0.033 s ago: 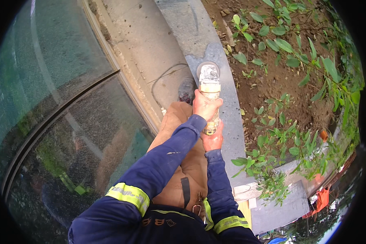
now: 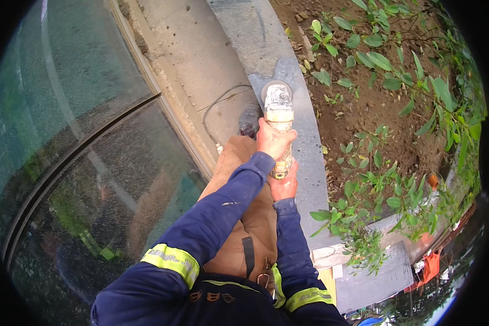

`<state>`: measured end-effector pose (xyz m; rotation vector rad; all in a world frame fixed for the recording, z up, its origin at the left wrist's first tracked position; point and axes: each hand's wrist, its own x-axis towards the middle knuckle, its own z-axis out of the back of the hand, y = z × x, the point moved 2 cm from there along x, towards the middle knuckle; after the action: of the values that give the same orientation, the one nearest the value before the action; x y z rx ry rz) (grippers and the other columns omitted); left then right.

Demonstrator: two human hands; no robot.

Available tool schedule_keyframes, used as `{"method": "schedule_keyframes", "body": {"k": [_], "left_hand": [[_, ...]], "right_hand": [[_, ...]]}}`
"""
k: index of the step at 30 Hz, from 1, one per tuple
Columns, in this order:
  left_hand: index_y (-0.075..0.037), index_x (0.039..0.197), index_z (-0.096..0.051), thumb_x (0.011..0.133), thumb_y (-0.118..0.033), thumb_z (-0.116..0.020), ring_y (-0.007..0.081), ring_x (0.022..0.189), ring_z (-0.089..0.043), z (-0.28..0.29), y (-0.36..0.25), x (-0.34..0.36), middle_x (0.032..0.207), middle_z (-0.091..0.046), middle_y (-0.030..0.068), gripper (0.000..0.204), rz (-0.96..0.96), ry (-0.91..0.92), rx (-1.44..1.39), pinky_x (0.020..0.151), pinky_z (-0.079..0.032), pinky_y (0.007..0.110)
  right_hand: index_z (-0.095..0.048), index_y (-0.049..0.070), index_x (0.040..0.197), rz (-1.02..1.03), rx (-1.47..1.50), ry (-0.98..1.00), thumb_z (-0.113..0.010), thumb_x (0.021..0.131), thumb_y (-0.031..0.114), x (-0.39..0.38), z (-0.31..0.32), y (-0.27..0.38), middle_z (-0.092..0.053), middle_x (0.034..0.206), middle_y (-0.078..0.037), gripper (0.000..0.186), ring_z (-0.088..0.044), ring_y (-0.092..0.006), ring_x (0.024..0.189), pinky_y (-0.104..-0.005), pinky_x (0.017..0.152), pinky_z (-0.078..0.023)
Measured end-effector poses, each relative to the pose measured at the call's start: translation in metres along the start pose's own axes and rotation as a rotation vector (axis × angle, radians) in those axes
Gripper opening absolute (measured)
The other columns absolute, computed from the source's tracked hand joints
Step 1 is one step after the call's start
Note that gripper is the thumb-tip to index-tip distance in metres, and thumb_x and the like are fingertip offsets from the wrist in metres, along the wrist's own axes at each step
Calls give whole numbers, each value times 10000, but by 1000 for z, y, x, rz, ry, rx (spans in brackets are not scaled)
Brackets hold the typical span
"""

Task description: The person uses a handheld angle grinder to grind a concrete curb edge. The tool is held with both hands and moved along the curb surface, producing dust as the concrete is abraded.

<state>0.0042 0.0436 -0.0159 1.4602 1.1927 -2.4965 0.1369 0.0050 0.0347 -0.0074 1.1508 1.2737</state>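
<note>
Outdoors, a curved grey concrete curb point(image 2: 309, 163) runs between a paler concrete strip point(image 2: 201, 60) and a bed of brown soil with green plants point(image 2: 386, 81); dark curved glass panels point(image 2: 76, 136) fill the far left. Both hands hold an angle grinder point(image 2: 279, 122) over the curb. Left hand point(image 2: 274, 140) has its grip wrapped tight round the yellow body, just behind the metal head. Right hand point(image 2: 283, 186) closes its grip on the rear end of the handle, directly below the left. Beside the grip, to its left, a thin cable point(image 2: 217, 103) loops across the concrete, and a dark shoe point(image 2: 250, 120) stands there.
</note>
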Motion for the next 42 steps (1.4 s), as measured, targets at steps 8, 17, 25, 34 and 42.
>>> {"method": "schedule_keyframes", "body": {"k": [8,17,25,34,42], "left_hand": [[65,1146,-466,651,-264,-842,300,970,-674,-10,-62,32,1062,-669,222,703,-21,13,79,878,-529,391],[62,1190,-436,655,-282,-835,345,1018,-673,-2,-16,-1,1095,-668,239,750,26,27,11,928,-513,405],[78,1163,-445,641,-281,-832,348,988,-679,-12,-54,33,1061,-671,253,742,-72,-5,-10,898,-523,409],[80,1149,-440,641,-305,-829,355,991,-676,-10,-8,4,1056,-666,252,747,-13,19,23,903,-520,416],[76,1153,-441,644,-281,-831,363,994,-672,-3,-35,30,1057,-664,258,734,-76,-39,-26,904,-523,416]], "right_hand": [[-369,102,1393,-31,54,-45,-717,671,63,50,-2,33,-674,1025,-239,803,-664,-429,989,-461,835,-523],[-352,109,1420,-72,11,9,-726,668,69,9,0,5,-666,1080,-244,840,-647,-444,1028,-475,864,-515],[-354,110,1402,-14,37,-30,-719,677,61,53,-2,26,-670,1059,-241,814,-653,-436,1014,-471,852,-520],[-358,101,1413,-62,-31,13,-698,671,55,8,9,10,-671,1075,-250,818,-655,-449,1008,-477,845,-525],[-351,95,1410,71,6,-42,-717,673,45,39,-6,24,-673,1038,-244,824,-660,-433,995,-457,841,-525]]}}
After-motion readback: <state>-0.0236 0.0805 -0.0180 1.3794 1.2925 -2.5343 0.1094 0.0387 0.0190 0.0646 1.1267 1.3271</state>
